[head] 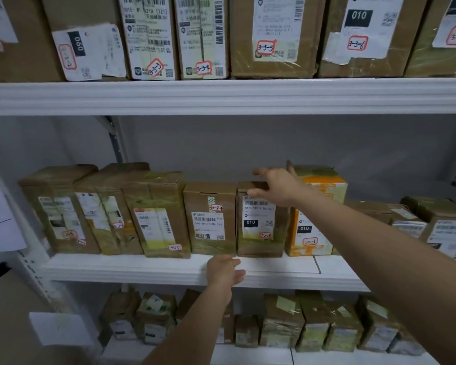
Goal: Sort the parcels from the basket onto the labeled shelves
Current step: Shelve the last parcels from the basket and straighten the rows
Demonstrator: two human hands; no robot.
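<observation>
A brown cardboard parcel [261, 222] tagged 3-2-5 stands upright on the middle white shelf [274, 270], between the parcel tagged 3-2-4 [209, 219] and an orange and white parcel [316, 214]. My right hand [274, 188] reaches over the top front edge of the 3-2-5 parcel, fingers spread and loosely bent; whether it touches the box I cannot tell. My left hand [225, 270] lies at the front edge of the middle shelf below the 3-2-4 parcel, fingers relaxed and holding nothing. The basket is out of view.
Upright parcels fill the middle shelf's left part, with lower parcels [432, 225] at far right. The upper shelf [221, 96] carries large boxes tagged 3-3-3 to 3-3-6. The lower shelf holds several small parcels [282, 320]. A paper sign [0, 219] hangs at left.
</observation>
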